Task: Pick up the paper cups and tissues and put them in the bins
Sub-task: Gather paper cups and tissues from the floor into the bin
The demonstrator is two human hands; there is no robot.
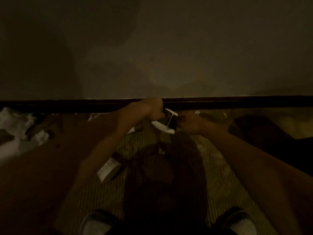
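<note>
The scene is very dim. Both arms reach forward and down toward the floor by the wall. My left hand (153, 108) grips a paper cup (166, 122) with a white rim and dark patterned side, held tilted just above the striped mat. My right hand (189, 122) is curled at the cup's right side, touching or pinching it. Another paper cup (108, 169) lies on its side on the mat under my left forearm. Crumpled white tissues (15, 122) lie at the far left near the wall, and a smaller tissue (41, 136) beside them.
A dark skirting board (237, 101) runs along the foot of the plain wall. A striped mat (216, 167) covers the floor ahead, with brown floor (42, 167) to its left. My two slippered feet (96, 223) stand at the bottom edge. A dark shape (259, 128) lies at right.
</note>
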